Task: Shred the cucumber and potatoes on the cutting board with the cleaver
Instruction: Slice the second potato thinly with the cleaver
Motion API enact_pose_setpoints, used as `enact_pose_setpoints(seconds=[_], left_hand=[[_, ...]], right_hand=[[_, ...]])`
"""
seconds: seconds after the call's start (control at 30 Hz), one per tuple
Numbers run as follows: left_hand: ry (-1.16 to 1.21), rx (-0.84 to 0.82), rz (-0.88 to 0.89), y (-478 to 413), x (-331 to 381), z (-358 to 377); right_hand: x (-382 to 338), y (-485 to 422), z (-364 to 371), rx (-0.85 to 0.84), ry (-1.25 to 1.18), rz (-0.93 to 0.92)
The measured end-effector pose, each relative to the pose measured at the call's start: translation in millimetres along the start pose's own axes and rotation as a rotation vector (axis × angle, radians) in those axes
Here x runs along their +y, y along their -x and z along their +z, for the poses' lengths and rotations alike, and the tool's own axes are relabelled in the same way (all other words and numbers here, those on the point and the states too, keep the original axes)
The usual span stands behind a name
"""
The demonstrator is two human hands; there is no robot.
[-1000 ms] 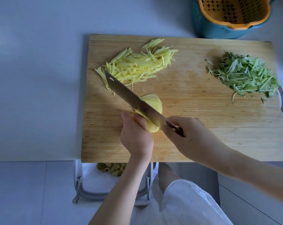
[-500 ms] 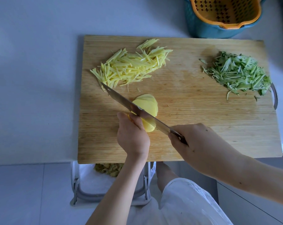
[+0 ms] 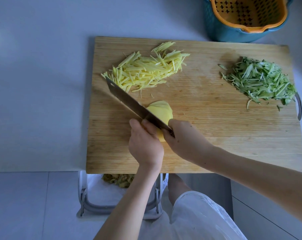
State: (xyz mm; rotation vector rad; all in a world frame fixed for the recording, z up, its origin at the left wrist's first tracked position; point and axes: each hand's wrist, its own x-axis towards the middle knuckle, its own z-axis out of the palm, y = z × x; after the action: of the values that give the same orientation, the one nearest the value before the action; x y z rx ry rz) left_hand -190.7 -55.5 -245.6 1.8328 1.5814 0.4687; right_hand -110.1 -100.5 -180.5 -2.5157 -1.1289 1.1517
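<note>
Potato [image 3: 159,111]: near the middle of the cutting board [image 3: 216,135]. Cut slices fan out on the 1 o'clock side of the blade. The uncut remainder sits on the 7 o'clock side, mostly under your fingers.
Cleaver [image 3: 129,101]: blade crosses the potato, handle end at 4 o'clock, tip at 10 o'clock.
Left hand [image 3: 145,144]: fingers curled down over the uncut remainder, holding it to the board, knuckles just beside the blade's flat.
Right hand [image 3: 184,141]: wrapped round the cleaver's handle, which it hides.
Governing relation: the potato's long axis runs from 7 to 1 o'clock, roughly square to the blade. Each further slice would have to come off toward 7 o'clock, that is, toward your left hand, so move those fingers back before the edge follows.
Potato shreds [image 3: 146,70]: pile at 11 o'clock of the potato, with the cleaver's tip at its edge.
Cucumber shreds [image 3: 259,82]: pile at 2 o'clock, well apart, and judged finished.
</note>
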Motion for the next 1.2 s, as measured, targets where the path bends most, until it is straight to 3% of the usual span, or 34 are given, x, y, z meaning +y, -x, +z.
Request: enact_pose_setpoints(seconds=[0.83,1.2], left_hand=[[0.025,0.045,0.033,0,-4,5],[0.004,0.026,0.013,0,-2,3]], right_hand=[[11,59,-32,0.087,-0.023,-0.141],[-1,44,-33,-0.060,0.079,-0.072]])
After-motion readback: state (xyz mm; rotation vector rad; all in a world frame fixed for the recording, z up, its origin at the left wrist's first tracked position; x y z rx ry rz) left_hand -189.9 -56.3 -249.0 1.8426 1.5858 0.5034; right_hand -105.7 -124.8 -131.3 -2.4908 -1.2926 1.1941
